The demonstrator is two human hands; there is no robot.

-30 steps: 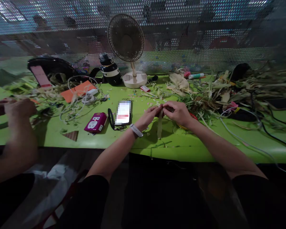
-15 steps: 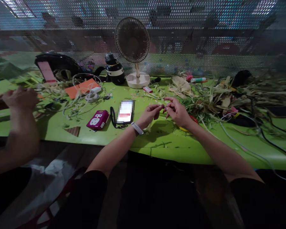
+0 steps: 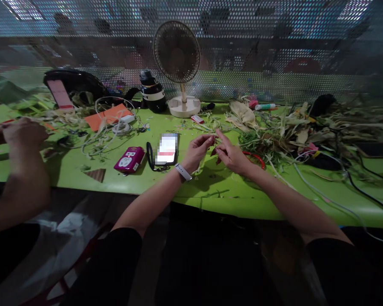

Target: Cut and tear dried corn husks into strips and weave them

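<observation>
My left hand [image 3: 198,149], with a pale band on the wrist, pinches thumb and forefinger together over the green table [image 3: 191,187]. A thin pale plant strip [image 3: 201,165] hangs below it, partly hidden by the fingers. My right hand [image 3: 232,156] is just to the right, its forefinger stretched towards the left fingertips. Its thumb closes against the other, curled fingers; what they hold is too small to make out. Near the right wrist lies a red ring-shaped thing [image 3: 258,160], partly covered by the forearm.
A lit phone [image 3: 167,148] and a magenta box [image 3: 129,160] lie left of my hands. Behind stand a fan [image 3: 184,106] and a black bottle [image 3: 153,97]. Dry leaves [image 3: 293,136] and cables crowd the right. Another person's hand [image 3: 25,134] works at far left.
My right hand has shifted slightly down and left, its forefinger now pointing up-left. My left hand has risen a little and moved slightly left. The other person's hand has shifted slightly left.
</observation>
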